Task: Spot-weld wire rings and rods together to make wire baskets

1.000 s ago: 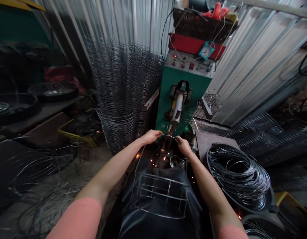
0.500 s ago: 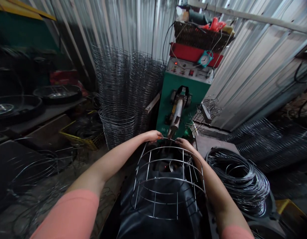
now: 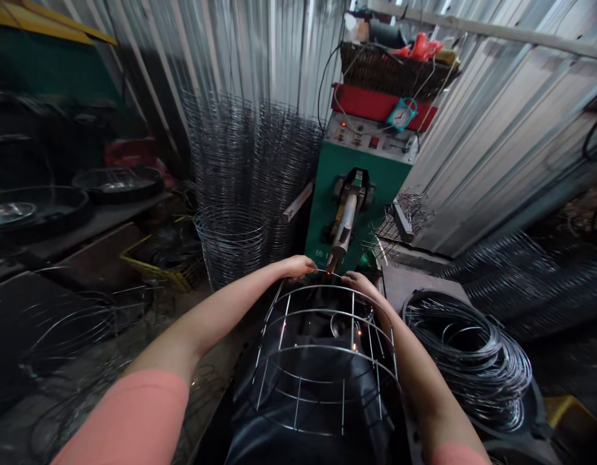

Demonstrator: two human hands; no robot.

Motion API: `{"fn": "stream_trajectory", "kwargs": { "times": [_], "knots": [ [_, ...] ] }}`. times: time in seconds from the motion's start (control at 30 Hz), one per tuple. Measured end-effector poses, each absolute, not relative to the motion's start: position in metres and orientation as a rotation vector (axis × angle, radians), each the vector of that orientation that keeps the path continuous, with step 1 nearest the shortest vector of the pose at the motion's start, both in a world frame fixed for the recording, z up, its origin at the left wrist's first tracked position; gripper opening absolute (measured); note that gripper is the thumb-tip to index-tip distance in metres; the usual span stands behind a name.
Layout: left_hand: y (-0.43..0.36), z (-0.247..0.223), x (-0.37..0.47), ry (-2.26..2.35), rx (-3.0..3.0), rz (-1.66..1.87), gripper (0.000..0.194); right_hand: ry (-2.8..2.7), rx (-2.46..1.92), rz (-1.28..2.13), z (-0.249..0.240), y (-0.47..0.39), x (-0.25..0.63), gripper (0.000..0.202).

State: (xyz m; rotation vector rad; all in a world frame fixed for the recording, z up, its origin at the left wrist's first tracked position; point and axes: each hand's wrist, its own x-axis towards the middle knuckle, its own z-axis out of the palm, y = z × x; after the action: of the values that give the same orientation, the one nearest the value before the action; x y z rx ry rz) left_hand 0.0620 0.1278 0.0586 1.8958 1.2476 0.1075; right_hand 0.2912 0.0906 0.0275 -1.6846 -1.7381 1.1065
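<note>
My left hand (image 3: 301, 265) pinches a thin metal wire (image 3: 322, 270) just left of the tip of the green machine's arm (image 3: 344, 226). On the right of that tip, my right hand (image 3: 357, 280) is closed on the wire's other side. An orange glow shows where the wire meets the tip. Below my hands a round wire cage (image 3: 327, 349) rests over a dark apron (image 3: 259, 420), between my forearms. Small orange sparks show near the cage.
Tall stacks of wire baskets (image 3: 230, 239) stand left of the green machine (image 3: 370, 168). At the right lies a coil of wire rings (image 3: 472, 361). A yellow crate (image 3: 167, 274) sits on the floor at the left. A wicker basket (image 3: 399, 64) tops the machine.
An orange glow has appeared at the machine's tip, with sparks near the cage. Both hands keep their hold, and the view has shifted slightly.
</note>
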Motion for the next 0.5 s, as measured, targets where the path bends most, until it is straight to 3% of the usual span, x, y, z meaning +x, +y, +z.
{"fn": "stream_trajectory", "kwargs": {
  "times": [0.5],
  "knots": [
    [0.12, 0.062, 0.061, 1.282, 1.838, 0.202, 0.024, -1.455, -1.604, 1.303, 0.018, 0.071, 0.299, 0.023]
  ]
}}
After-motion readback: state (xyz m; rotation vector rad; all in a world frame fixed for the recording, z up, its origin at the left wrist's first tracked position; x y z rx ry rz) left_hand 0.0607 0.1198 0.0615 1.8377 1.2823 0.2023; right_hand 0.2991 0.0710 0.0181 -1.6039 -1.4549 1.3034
